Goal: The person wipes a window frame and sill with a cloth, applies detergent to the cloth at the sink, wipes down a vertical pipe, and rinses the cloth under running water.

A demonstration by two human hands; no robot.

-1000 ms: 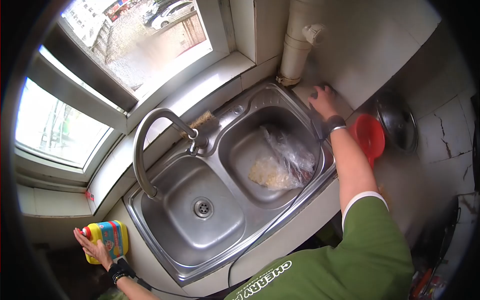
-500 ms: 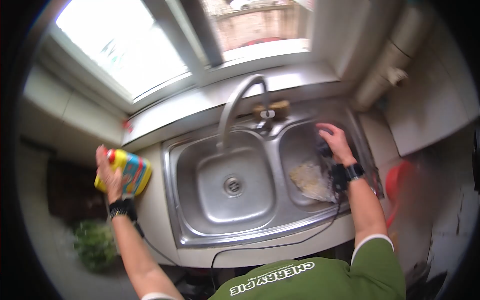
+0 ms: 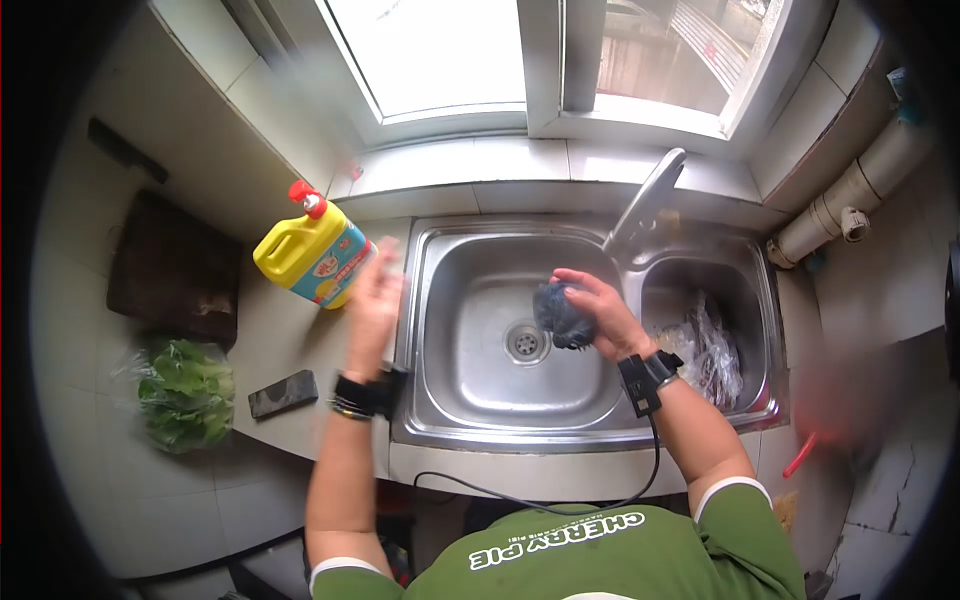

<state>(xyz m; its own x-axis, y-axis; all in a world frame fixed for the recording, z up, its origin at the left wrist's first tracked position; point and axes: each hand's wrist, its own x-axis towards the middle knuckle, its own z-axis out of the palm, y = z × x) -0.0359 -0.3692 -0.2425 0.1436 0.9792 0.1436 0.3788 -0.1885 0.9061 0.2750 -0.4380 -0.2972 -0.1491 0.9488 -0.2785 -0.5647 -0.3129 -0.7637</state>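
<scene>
Over the left basin of the steel sink, my right hand is closed round a dark, bunched scrubber. My left hand, blurred by motion, is raised beside the sink's left edge with its fingers extended; nothing shows in it. Just left of those fingers stands a yellow bottle with a red pump cap and a blue label. A crumpled clear plastic bag lies in the right basin, partly hidden by my right wrist.
A curved faucet rises behind the sink. On the left are a dark sharpening block, bagged leafy greens, a brown board and a cleaver. A pipe runs at the right, above a red handle.
My right hand has moved left from the right basin to the left one, with the dark scrubber in it. My left hand has come off the bottle and moved right. The view has turned.
</scene>
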